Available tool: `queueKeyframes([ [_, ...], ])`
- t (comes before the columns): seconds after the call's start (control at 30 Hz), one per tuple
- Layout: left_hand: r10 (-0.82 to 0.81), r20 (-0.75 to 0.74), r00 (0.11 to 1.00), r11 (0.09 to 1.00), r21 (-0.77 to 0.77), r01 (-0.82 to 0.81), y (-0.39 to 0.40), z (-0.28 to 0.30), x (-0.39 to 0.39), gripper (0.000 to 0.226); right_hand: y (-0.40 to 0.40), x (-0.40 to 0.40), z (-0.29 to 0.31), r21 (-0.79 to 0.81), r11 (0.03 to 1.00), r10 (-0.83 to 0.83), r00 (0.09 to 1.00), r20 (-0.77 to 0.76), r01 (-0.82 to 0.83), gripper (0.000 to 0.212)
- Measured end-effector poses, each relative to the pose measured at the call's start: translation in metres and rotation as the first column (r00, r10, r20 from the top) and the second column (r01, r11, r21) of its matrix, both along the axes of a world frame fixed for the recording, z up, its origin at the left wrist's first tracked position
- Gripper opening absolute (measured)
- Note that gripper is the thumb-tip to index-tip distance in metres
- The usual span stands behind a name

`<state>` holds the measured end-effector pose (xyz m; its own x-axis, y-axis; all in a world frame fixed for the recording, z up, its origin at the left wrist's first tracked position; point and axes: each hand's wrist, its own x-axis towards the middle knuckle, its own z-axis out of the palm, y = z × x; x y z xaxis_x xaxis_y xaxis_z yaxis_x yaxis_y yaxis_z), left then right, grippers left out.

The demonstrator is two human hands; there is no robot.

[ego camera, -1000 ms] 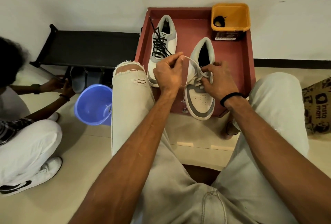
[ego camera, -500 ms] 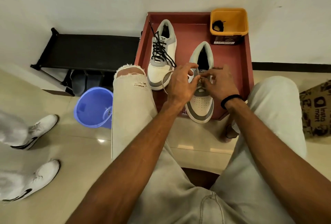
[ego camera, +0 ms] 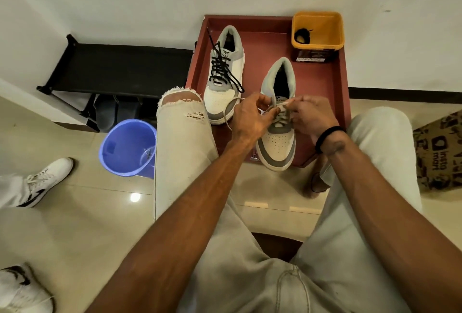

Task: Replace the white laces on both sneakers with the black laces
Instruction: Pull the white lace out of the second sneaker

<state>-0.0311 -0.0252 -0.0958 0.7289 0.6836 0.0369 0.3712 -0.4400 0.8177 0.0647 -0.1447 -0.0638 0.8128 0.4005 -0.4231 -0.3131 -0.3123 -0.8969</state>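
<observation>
Two grey-and-white sneakers stand on a red tray (ego camera: 337,82). The left sneaker (ego camera: 225,72) carries a black lace (ego camera: 220,67). The right sneaker (ego camera: 277,137) still carries a white lace (ego camera: 281,106). My left hand (ego camera: 250,117) pinches a strand of that white lace over the shoe's tongue, and a loose loop of it trails left of the hand. My right hand (ego camera: 312,117) pinches the lace from the other side, close to the left fingertips. A bundled black lace (ego camera: 302,35) lies in the orange tub (ego camera: 317,30) at the tray's back right.
A blue bucket (ego camera: 127,147) stands on the floor left of my left knee. A black shoe rack (ego camera: 120,70) runs along the wall. Another person's white shoes (ego camera: 45,180) are at the left edge. A printed brown bag (ego camera: 440,147) lies at the right.
My left hand came down from a raised pull and met my right hand over the right sneaker's eyelets. The other person stood up and shifted left.
</observation>
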Motion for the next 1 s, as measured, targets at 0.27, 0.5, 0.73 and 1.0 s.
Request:
queueKeyframes([
  [0.27,0.08,-0.045,0.996,0.995,0.061,-0.078,-0.004,0.0,0.001,0.029,-0.004,0.001,0.004,0.023,0.997,-0.078,0.997,0.004,0.078,0.016],
  [0.5,0.058,-0.051,0.997,0.997,0.056,-0.055,-0.001,-0.002,-0.001,0.032,-0.003,-0.002,-0.014,-0.374,0.921,0.358,0.611,0.706,-0.107,0.023],
  [0.73,0.057,-0.066,0.996,0.996,0.077,-0.052,-0.002,-0.002,0.001,0.032,-0.001,-0.003,-0.019,-0.479,0.873,0.449,0.542,0.71,-0.095,0.018],
  [1.0,0.082,-0.08,0.993,0.991,0.113,-0.072,-0.003,-0.002,-0.001,0.027,0.002,0.002,-0.014,-0.278,0.955,0.255,0.756,0.603,-0.101,0.005],
])
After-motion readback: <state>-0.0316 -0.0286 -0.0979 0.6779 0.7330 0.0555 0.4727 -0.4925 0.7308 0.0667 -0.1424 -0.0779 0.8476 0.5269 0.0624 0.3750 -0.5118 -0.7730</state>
